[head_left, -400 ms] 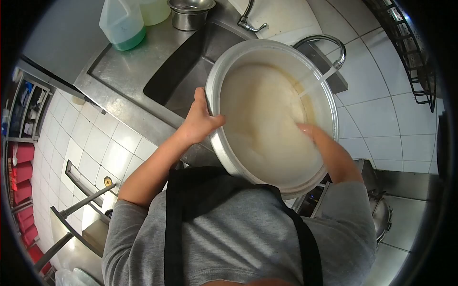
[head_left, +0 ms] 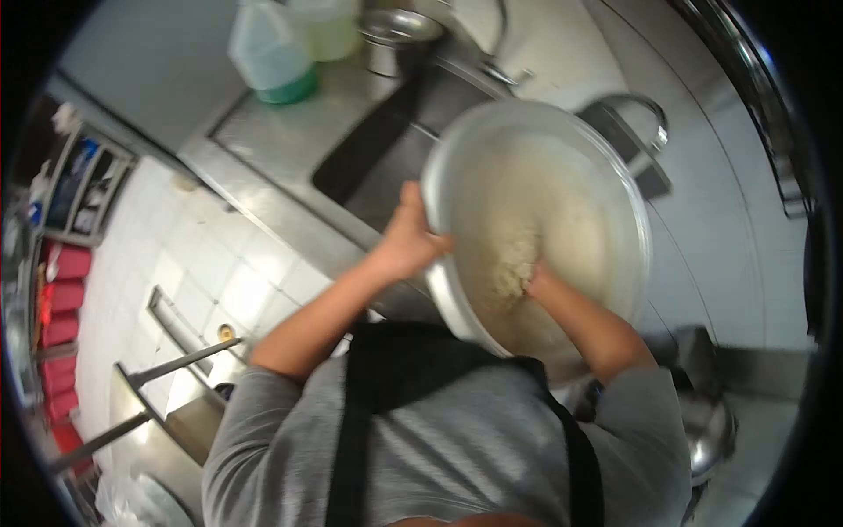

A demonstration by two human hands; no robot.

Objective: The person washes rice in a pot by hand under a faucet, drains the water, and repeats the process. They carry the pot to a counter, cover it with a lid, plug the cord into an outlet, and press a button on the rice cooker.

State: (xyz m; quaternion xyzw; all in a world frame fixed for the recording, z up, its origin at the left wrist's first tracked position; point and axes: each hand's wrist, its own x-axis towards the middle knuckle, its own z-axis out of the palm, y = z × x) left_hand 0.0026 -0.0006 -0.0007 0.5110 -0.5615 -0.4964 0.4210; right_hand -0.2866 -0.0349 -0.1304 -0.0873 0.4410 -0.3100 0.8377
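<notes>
A large silvery metal pot is tilted toward me over the sink's near edge. It holds cloudy whitish water and pale grains that look like rice. My left hand grips the pot's left rim, its thumb hooked over the inside and its fingers outside. Down inside the pot, my right hand reaches into the grains, which are heaped up against it. Its fingers are hidden by the grains and blur. The curved faucet stands just behind the pot's right rim.
A steel sink basin lies behind the pot at left. On the counter stand a jug with green liquid, a yellowish jug and a metal bowl. A second tap is behind the basin. Red bins line the far left.
My right hand has moved left and lower in the pot, and a clump of grains now shows beside it. The view has shifted, so everything sits further right and looks blurred.
</notes>
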